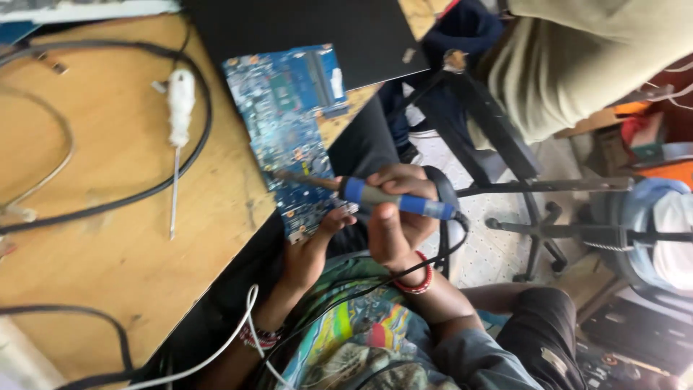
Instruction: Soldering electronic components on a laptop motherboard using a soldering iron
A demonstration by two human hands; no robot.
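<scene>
Head view. I hold a soldering iron [393, 198] in my right hand [397, 217], fingers clenched round its blue and grey handle like a pen, so that the metal tip slants left and down onto the blue circuit board [289, 130]; that grip appears chosen to steady the tip on one small spot. My left hand [310, 249] comes up from below the table edge, and its fingers pinch the near end of the board, which I judge keeps the board from sliding under the tip. The board lies partly on the wooden table [108, 217] and partly over its edge, its far end just beside a black laptop lid [310, 29], so its near end overhangs towards my lap where both hands can meet it. The iron's black cable [451, 238] loops behind my right wrist, clear of the tip. On the table to the left, well apart from the board, lies a white-handled screwdriver [179, 123], ringed by a black cord [144, 191]. A black stool [520, 195] stands on the floor to the right, beside another person's pale sleeve [592, 58].
</scene>
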